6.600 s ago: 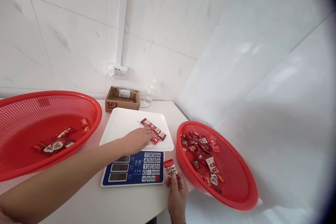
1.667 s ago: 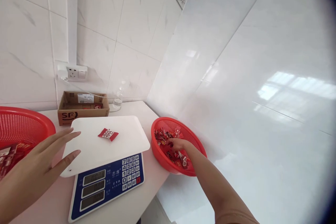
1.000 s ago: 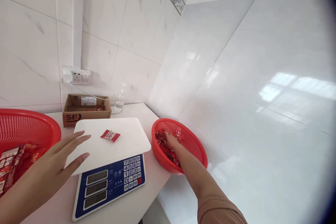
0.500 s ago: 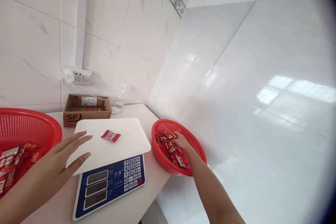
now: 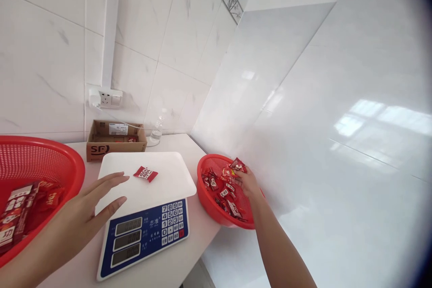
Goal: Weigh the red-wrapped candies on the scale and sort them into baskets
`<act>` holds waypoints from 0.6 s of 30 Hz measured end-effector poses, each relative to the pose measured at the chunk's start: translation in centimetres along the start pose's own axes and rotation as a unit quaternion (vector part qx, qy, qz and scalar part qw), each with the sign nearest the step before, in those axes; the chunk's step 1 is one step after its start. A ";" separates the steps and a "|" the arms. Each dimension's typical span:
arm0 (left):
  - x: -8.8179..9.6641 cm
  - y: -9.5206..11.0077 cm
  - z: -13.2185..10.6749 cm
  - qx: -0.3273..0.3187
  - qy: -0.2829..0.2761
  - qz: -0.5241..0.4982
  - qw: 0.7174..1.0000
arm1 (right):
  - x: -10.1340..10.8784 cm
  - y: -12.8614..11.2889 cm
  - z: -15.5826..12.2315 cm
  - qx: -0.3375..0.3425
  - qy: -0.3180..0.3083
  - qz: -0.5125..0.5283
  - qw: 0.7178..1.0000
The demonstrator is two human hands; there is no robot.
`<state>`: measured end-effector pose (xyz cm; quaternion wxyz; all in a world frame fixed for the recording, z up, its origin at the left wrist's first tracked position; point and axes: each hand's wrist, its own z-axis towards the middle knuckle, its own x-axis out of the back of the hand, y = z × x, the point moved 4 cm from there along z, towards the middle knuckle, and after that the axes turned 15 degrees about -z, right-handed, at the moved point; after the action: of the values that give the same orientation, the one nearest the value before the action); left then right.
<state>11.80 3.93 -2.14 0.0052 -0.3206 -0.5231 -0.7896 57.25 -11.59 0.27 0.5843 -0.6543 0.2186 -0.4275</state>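
Pinching a red snack packet (image 5: 237,165) between the fingertips of my right hand (image 5: 248,182), I hold it just above the far rim of the small red basket (image 5: 216,212), which sits at the right edge of the desk (image 5: 175,266). My grip looks light and takes only a corner, so I judge the slick wrapper could slip and drop back among the other packets (image 5: 222,189), or fall past the rim on the wall side. My left hand (image 5: 89,207) lies flat and open, holding nothing, fingers touching the near left edge of the white scale tray (image 5: 168,180); leaning on it could upset the reading. One packet on the tray (image 5: 145,173) lies flat, red with white lettering, crinkled and glossy like the one I hold.
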 end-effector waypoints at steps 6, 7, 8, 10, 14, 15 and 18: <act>-1.7 1.7 -1.2 0.061 -0.040 -0.212 0.974 | -4.1 -4.0 -3.7 0.049 -0.082 0.123 0.988; -2.1 2.1 -1.4 0.060 -0.058 -0.258 0.963 | -5.5 -4.5 -4.8 0.050 -0.108 0.139 0.983; -2.5 2.5 -1.6 0.060 -0.079 -0.296 0.950 | -7.1 -4.9 -6.1 0.048 -0.139 0.154 0.977; -3.3 3.2 -2.0 0.075 -0.120 -0.361 0.922 | -10.7 -5.3 -9.0 0.016 -0.227 0.202 0.953; -4.2 4.3 -2.4 0.125 -0.112 -0.520 0.837 | -17.8 -5.2 -14.8 -0.075 -0.386 0.222 0.892; -4.3 4.5 -2.4 0.137 -0.100 -0.548 0.819 | -19.2 -5.2 -15.9 -0.084 -0.411 0.222 0.880; -4.3 4.3 -2.0 0.173 -0.067 -0.557 0.809 | -22.0 -5.3 -17.8 -0.098 -0.436 0.223 0.866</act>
<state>15.64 -1.11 -1.31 -0.4156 -0.0198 -0.7387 -0.5302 29.72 -3.44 -2.20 0.6329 -0.7615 0.1229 0.0667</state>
